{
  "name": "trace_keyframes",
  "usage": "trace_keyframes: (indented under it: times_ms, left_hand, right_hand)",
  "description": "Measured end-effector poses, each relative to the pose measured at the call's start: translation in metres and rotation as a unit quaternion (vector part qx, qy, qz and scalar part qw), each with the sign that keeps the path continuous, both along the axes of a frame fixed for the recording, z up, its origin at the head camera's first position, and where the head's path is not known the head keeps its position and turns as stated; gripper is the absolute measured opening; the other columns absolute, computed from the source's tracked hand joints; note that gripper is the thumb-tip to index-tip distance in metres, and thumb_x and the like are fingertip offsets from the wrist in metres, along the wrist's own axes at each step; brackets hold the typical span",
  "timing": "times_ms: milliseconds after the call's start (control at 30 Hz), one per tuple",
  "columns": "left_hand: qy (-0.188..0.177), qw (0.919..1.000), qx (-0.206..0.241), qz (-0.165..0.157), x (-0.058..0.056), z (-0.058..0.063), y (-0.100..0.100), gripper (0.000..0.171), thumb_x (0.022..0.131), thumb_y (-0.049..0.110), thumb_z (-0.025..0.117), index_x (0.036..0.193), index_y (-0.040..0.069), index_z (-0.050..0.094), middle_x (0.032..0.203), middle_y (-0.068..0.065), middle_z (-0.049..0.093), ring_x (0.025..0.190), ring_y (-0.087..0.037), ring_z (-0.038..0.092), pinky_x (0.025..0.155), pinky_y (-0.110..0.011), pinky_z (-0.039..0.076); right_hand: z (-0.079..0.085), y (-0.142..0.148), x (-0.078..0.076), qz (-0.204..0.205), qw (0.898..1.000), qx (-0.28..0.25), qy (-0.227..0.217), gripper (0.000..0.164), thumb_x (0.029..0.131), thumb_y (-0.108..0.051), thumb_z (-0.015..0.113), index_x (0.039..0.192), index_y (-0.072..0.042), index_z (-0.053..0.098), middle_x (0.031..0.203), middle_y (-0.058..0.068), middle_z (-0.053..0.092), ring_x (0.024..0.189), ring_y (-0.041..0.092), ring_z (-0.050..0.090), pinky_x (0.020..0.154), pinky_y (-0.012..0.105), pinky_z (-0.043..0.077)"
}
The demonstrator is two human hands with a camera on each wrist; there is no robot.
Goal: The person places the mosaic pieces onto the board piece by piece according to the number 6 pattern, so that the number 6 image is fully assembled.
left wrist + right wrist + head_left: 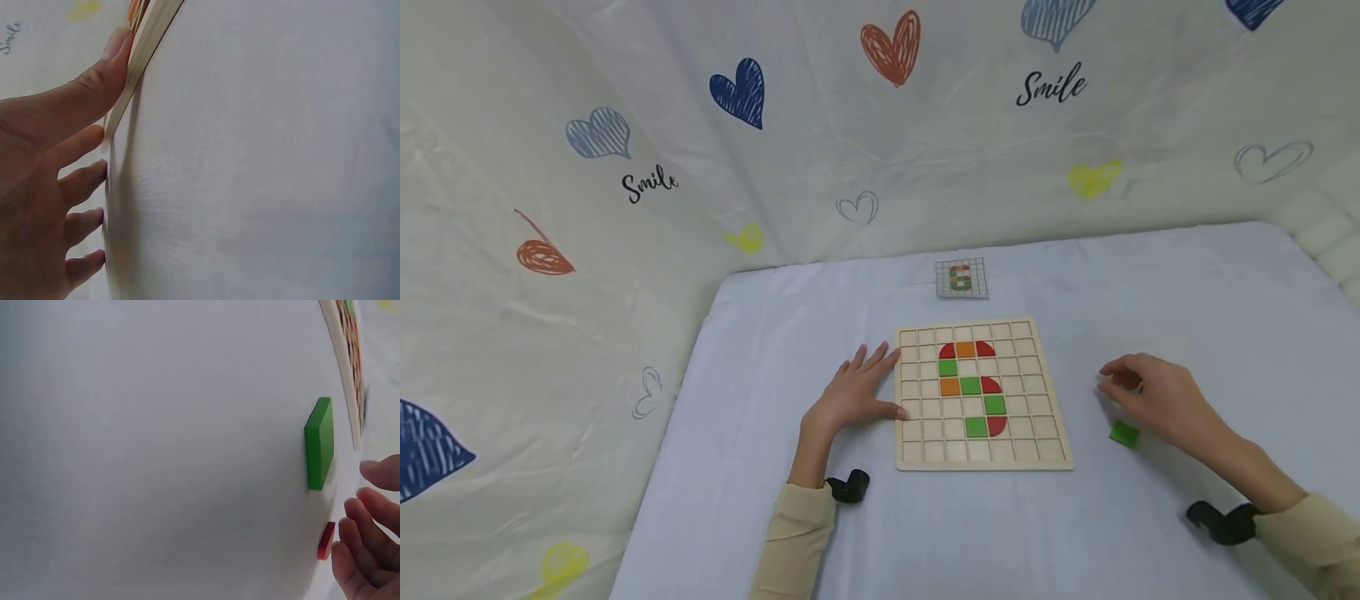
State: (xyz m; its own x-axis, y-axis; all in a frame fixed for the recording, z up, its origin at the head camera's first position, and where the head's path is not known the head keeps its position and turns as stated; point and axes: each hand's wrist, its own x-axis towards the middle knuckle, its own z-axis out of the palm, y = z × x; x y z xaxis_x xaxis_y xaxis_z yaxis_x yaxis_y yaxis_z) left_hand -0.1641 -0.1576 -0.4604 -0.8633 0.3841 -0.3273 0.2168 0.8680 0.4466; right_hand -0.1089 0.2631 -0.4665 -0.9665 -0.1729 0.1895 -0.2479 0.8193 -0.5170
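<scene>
My left hand rests at the left edge of a wooden grid board, fingers spread and thumb over the rim. Red, orange and green tiles sit in several of the board's cells, in a curved figure. To the right of the board, my right hand hovers low over the cloth with fingers loosely bent. Its thumb and fingertips stand apart, with nothing seen between them. Close by lies a loose green square tile. In the right wrist view a small red tile lies right by the fingertips; the hand hides it from the head view.
A small card printed with a similar figure on a grid lies behind the board. White cloth covers the table. A pale sheet with hearts and words rises behind and at the left. Black wrist cameras sit at both sleeves.
</scene>
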Motion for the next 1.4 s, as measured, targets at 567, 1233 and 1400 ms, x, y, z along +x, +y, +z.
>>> trace_keyframes:
  times_ms: [567,1233,1400]
  left_hand:
    - [-0.004,1.0000,-0.002,0.005,-0.002,-0.003,0.000,0.101,0.083,0.050,0.082,0.165,0.026,0.027,0.173,0.003,0.016,0.162,-0.028,0.003,0.130,-0.054,0.010]
    - [-0.003,1.0000,0.000,0.002,0.000,-0.002,-0.001,0.101,0.083,0.050,0.082,0.164,0.024,0.028,0.173,0.002,0.017,0.162,-0.029,0.003,0.130,-0.055,0.011]
    - [-0.002,1.0000,0.003,0.002,0.000,-0.001,0.000,0.100,0.084,0.049,0.083,0.164,0.024,0.029,0.173,0.001,0.017,0.161,-0.029,0.003,0.130,-0.055,0.010]
  right_hand:
    - [0.003,0.019,-0.007,-0.116,0.989,0.035,-0.090,0.047,0.093,-0.027,0.075,0.104,0.017,0.065,0.090,0.030,0.066,0.070,0.031,0.061,0.045,0.032,0.045]
    - [-0.007,0.006,-0.009,-0.089,0.995,-0.005,-0.034,0.031,0.083,0.000,0.080,0.107,0.009,0.063,0.093,0.030,0.069,0.077,0.039,0.064,0.057,0.024,0.046]
    - [-0.008,0.001,-0.010,-0.059,0.998,-0.011,-0.004,0.022,0.082,0.006,0.077,0.102,0.005,0.070,0.091,0.024,0.074,0.077,0.036,0.068,0.059,0.019,0.046]
